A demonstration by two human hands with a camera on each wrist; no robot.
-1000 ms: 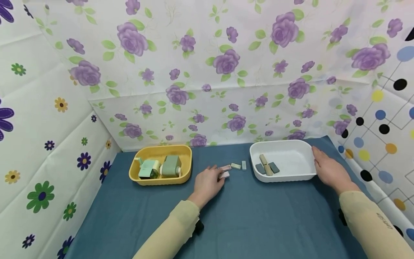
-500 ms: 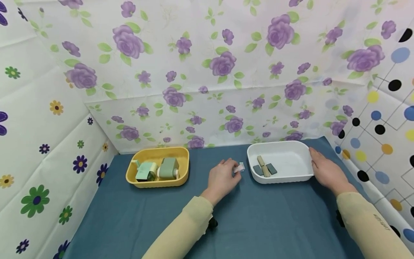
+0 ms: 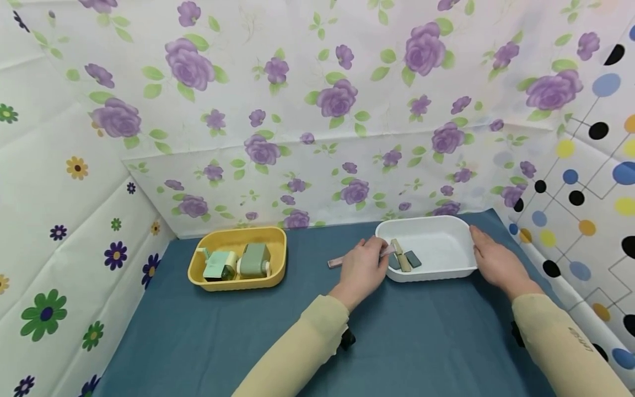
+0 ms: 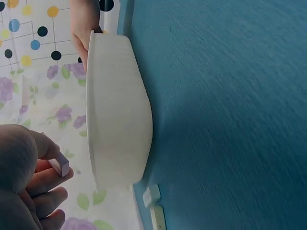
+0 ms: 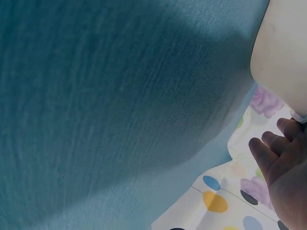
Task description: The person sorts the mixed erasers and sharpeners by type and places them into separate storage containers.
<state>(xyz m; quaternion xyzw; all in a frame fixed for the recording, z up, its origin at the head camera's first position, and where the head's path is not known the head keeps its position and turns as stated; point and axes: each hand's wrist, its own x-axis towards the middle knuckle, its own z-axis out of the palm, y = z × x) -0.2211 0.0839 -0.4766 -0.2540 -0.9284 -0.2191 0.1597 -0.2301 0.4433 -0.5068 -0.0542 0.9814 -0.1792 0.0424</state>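
My left hand (image 3: 364, 270) is at the left end of a white tray (image 3: 448, 242). Between thumb and fingers it pinches a small pale pink block (image 4: 60, 164), close to the tray's rim. Grey-blue pieces (image 3: 413, 258) and beige pieces (image 3: 403, 262) lie inside the tray. My right hand (image 3: 501, 262) rests its extended fingers against the tray's right end. A second pink block (image 3: 335, 263) lies on the cloth left of my left hand. Two more small blocks, one whitish (image 4: 151, 195) and one pale green (image 4: 158, 218), show beside the tray in the left wrist view.
A yellow tray (image 3: 280, 270) stands to the left, containing a mint-green item (image 3: 218, 265) and a grey-green item (image 3: 255, 259). Blue cloth (image 3: 412, 342) covers the table. Patterned sheets (image 3: 307, 165) rise behind it and along both sides.
My left hand has moved right from the loose blocks to the white tray, carrying a pale pink block. My right hand stays at the tray's right end. The head view has shifted slightly.
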